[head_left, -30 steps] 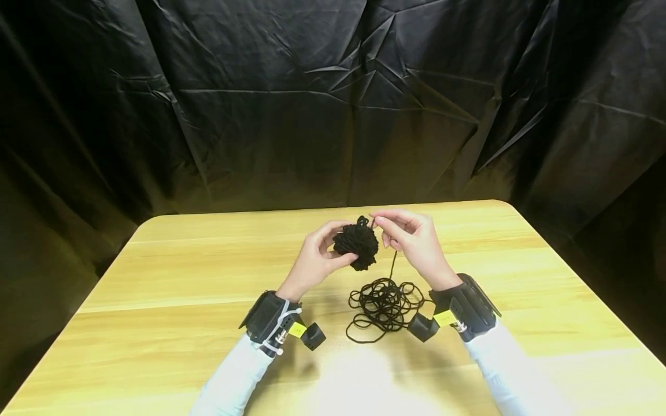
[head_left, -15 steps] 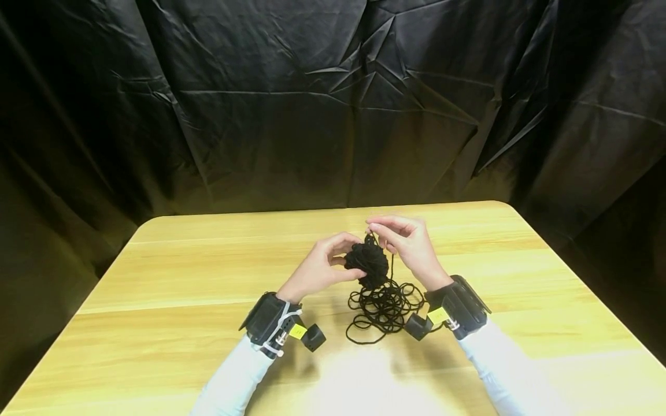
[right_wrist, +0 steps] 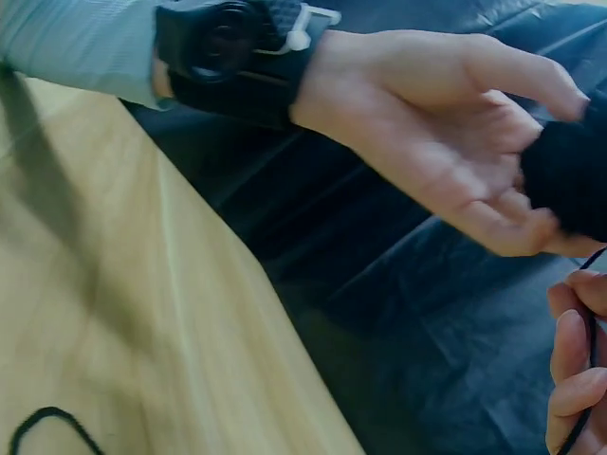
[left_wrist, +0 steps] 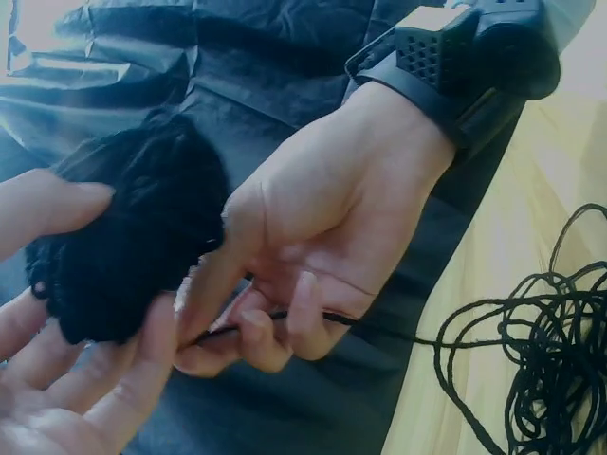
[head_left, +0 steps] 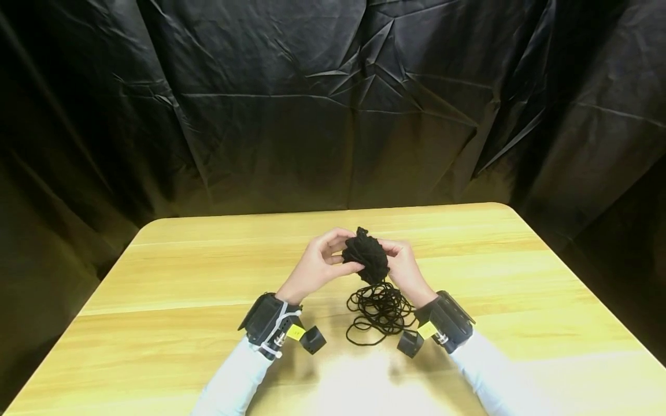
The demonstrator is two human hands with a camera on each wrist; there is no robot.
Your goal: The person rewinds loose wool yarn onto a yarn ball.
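My left hand (head_left: 318, 261) grips a ball of black yarn (head_left: 366, 257) above the table, its thumb on the near side and its fingers round the far side. Beside the ball, partly behind it in the head view, my right hand (head_left: 404, 267) pinches the yarn strand (left_wrist: 220, 332). In the left wrist view the strand runs through the right hand's curled fingers (left_wrist: 256, 339) and on to a loose tangle of yarn (head_left: 382, 309) on the table. The right wrist view shows the ball (right_wrist: 574, 175) between both hands, cut off by the frame edge.
The loose yarn lies on a light wooden table (head_left: 171, 277), below the hands. A black sheet (head_left: 270, 156) hangs behind the table's far edge. Each wrist wears a black strap (head_left: 270, 326) with a small camera box (head_left: 313, 340).
My right hand has moved down and left, from above the ball to its far right side. The ball in my left hand has shifted slightly right and turned.
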